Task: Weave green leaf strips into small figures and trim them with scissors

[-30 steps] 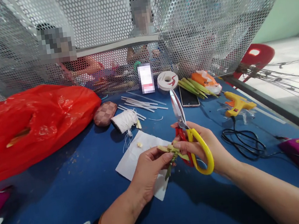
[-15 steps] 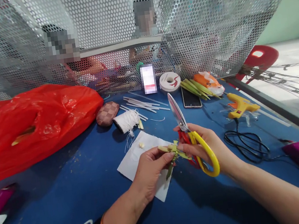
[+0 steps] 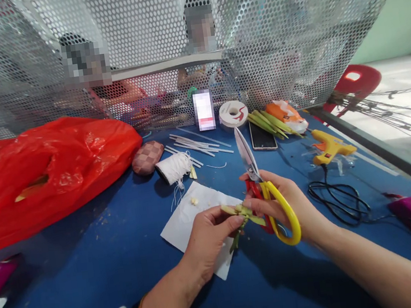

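Observation:
My left hand [image 3: 210,234] pinches a small bundle of folded green leaf strips [image 3: 249,215] between thumb and fingers. Around a pair of scissors [image 3: 287,214] with one yellow and one red handle, the fingers of my right hand [image 3: 285,199] are closed. Its blades point up and away from the leaf strips. The right thumb and fingertips also touch the strips. Under my left hand lies a white sheet of paper [image 3: 184,222] with small pale bits [image 3: 194,201] on it.
Behind the paper are a spool of white thread [image 3: 175,168], white sticks [image 3: 199,145], a checkered pouch [image 3: 148,157] and a ribbon roll [image 3: 233,114]. A red plastic bag [image 3: 61,178] lies left. Right are a phone [image 3: 263,136], green leaves [image 3: 271,122] and a yellow glue gun [image 3: 331,145] with its cord.
My hands stay nearly in place. The leaf strips have turned and shifted slightly between my fingers, and the scissors have moved very little.

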`<state>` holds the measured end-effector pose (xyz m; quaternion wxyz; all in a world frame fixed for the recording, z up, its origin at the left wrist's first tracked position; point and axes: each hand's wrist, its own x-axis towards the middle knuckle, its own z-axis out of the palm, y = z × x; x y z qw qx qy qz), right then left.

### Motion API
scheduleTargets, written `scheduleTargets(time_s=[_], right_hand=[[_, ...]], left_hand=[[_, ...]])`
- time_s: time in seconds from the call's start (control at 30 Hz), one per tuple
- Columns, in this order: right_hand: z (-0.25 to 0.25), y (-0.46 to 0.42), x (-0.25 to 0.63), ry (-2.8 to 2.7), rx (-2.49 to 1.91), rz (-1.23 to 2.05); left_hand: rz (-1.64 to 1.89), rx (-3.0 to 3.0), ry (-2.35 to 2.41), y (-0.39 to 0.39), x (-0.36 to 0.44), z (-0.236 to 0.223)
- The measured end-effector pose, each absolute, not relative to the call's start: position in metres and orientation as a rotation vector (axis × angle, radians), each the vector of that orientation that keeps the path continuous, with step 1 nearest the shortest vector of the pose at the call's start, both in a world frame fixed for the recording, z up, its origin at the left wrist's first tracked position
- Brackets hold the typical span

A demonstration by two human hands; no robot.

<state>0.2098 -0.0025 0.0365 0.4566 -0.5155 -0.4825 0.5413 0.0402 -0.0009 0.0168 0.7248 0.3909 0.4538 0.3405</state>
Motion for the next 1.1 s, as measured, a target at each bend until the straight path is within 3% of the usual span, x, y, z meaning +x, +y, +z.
scheduleTargets(time_s=[1.1], right_hand=[[0.035, -0.004, 0.199, -1.1, -1.25, 1.379]], left_hand=[[0.77, 0.853, 0.979, -0.001, 0.04, 0.012]])
